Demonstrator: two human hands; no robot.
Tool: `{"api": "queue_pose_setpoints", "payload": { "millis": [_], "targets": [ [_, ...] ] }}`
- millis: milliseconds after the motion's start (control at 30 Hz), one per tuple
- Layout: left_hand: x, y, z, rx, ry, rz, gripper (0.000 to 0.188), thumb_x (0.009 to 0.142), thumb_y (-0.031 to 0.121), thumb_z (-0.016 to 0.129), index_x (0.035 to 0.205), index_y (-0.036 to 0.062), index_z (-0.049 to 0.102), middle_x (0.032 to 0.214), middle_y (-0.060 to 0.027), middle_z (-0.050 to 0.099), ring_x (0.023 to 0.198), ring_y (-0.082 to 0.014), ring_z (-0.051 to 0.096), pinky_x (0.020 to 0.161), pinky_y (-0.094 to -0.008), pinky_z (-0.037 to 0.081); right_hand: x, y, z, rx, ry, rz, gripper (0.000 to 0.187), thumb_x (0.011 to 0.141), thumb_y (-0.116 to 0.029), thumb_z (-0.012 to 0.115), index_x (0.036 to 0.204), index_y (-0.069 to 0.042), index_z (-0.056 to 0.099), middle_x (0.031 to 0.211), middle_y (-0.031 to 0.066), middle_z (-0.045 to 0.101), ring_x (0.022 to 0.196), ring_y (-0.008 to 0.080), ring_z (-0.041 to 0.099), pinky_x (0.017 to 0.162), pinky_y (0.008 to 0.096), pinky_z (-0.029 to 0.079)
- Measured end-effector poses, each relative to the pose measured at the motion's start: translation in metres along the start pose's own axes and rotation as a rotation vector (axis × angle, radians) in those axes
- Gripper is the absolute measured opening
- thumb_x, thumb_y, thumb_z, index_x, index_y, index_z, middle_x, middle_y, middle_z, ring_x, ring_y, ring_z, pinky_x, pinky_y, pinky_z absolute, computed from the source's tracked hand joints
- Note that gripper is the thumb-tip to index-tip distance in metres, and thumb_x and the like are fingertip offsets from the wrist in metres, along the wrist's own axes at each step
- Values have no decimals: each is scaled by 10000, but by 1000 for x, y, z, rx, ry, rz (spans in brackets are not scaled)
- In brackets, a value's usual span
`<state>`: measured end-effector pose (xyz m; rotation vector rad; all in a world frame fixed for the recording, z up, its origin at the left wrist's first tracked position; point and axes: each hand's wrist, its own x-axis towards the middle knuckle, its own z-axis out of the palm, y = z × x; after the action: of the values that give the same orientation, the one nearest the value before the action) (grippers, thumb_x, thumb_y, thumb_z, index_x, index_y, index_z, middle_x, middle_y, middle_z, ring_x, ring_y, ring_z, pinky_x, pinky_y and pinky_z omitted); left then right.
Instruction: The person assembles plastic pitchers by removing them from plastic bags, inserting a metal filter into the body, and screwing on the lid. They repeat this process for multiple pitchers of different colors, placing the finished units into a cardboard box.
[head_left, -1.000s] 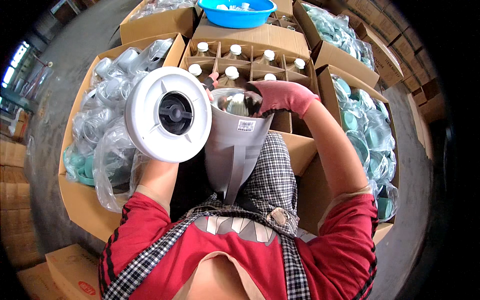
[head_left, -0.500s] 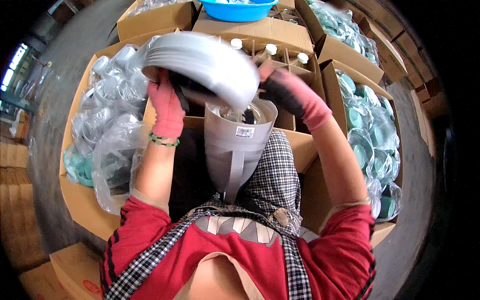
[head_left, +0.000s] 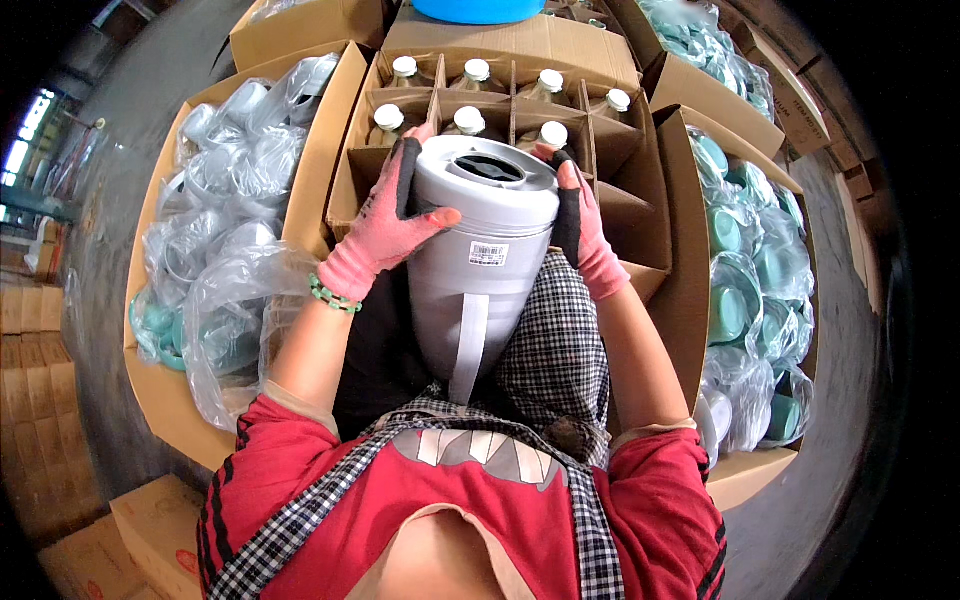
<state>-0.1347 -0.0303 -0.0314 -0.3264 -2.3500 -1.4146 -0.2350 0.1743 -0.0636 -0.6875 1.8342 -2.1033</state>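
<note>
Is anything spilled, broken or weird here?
Nothing looks spilled or broken, including the grey jug between the left hand and right hand. One messy bit: a loose clear plastic bag droops at the near end of the left carton, looking untidy.

The view is taken from the person's head. It looks steeply down and a little forward, through a wide fisheye lens which bends straight edges. It is quite near: the red shirt (head_left: 640, 510) fills the bottom, the left hand (head_left: 385, 220) and right hand (head_left: 588, 225) are around the centre, and the upper edge cuts a blue basin (head_left: 478, 9).
</note>
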Motion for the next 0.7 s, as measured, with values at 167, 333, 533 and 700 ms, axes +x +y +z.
{"api": "queue_pose_setpoints", "payload": {
  "millis": [167,333,533,700],
  "targets": [
    [-9,23,10,283,-12,9,696,716,324,634,1196,-41,288,1201,-214,360,1174,-364,271,974,-387,225,8,10,-8,480,-66,244,443,874,-359,375,1089,17,467,988,70,528,894,119,475,806,233,368],
    [2,-10,0,-827,-35,-245,521,839,368,446,1180,-15,352,1157,-121,434,1129,-235,351,961,-339,251,-21,15,1,-373,224,-16,364,845,-251,439,1106,2,447,1067,174,474,1006,246,463,896,306,331],
    [5,13,9,-131,61,-155,429,895,337,337,1165,14,421,1176,-83,452,1081,-178,408,957,-299,267,9,-27,-11,165,284,259,512,810,-487,429,993,-13,490,885,100,515,836,174,509,768,281,408],
    [21,-36,-4,-783,-57,-481,358,880,289,387,1050,6,526,968,-67,574,821,-158,540,817,-273,389,-9,21,18,-226,239,-3,509,853,-444,357,1036,10,496,1038,114,505,976,203,451,890,314,316]
  ]
}}
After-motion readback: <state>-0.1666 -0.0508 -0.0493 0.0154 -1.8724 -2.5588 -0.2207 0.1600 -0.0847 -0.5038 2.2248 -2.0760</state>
